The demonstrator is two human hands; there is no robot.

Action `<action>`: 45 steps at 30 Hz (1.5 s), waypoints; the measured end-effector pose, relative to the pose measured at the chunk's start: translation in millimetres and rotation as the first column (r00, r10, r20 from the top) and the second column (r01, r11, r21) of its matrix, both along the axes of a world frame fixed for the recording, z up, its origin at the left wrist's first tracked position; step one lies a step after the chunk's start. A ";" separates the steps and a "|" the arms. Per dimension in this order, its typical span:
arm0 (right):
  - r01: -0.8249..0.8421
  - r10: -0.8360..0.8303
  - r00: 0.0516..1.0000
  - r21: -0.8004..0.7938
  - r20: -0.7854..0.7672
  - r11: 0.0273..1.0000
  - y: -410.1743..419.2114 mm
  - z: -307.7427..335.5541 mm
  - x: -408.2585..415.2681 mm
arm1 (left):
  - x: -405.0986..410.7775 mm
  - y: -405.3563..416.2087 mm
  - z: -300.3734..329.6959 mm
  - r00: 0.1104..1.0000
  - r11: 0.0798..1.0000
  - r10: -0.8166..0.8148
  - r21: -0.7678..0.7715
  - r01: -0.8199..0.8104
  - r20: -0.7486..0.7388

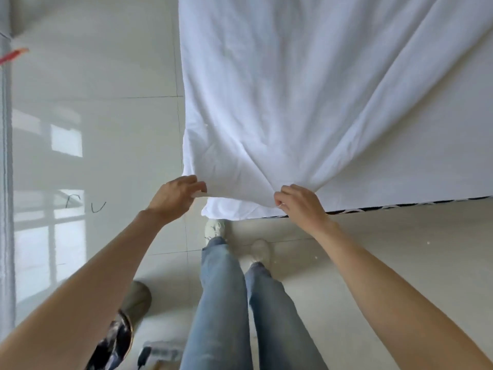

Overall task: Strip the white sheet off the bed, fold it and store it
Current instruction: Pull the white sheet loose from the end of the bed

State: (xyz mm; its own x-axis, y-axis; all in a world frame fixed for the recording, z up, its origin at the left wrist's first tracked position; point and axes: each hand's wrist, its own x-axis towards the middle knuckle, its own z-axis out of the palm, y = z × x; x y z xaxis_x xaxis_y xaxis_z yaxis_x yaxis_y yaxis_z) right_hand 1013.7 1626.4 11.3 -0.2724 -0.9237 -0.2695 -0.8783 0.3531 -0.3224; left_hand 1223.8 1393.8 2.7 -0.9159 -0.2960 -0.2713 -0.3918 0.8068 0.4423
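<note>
The white sheet (306, 89) fills the frame from about twelve o'clock round to three, spread over the bed (405, 193), with its near edge drawn down to the middle of the view where both hands meet it. The left hand (177, 194), just toward nine o'clock of centre, pinches the sheet's corner between thumb and curled fingers; the right hand (298, 202), toward four o'clock of centre, is clenched on a bunch of the cloth, and strong creases fan up from that grip toward one and two o'clock, so the fabric there looks taut. Below the hem a strip of the mattress edge (373, 208) with dark patterned trim shows toward three o'clock. At six o'clock the person's legs in blue jeans (226, 303) and pale shoes (215, 227) stand on the glossy tiled floor (106, 129), close against the foot of the bed. By my reading the stripping step is in hand: the near corner is free and gathered, yet most of the sheet lies on the mattress. The next move probably calls for a steady pull back toward the body, both grips kept firm, so the far edges slide free without the cloth dragging across the floor; folding and storing are not yet begun.
</note>
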 end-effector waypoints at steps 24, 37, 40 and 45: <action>-0.016 0.016 1.000 -0.011 0.021 1.000 61.4 -131.2 6.5 | 37.6 80.1 -119.6 0.976 0.976 0.156 0.128 -0.176 0.154; 0.340 -0.340 0.940 -0.141 0.026 0.930 70.5 19.0 -141.9 | -180.5 68.7 49.4 0.950 0.926 0.301 0.262 -0.271 -0.083; 0.362 -0.375 0.926 -0.179 -0.045 0.915 71.0 39.5 -210.4 | -256.9 74.0 65.0 0.937 0.902 0.330 0.329 -0.278 -0.114; 0.277 -0.300 0.950 -0.217 -0.082 0.936 61.5 20.5 -333.2 | -374.9 106.5 38.1 0.958 0.894 0.284 0.369 -0.255 -0.025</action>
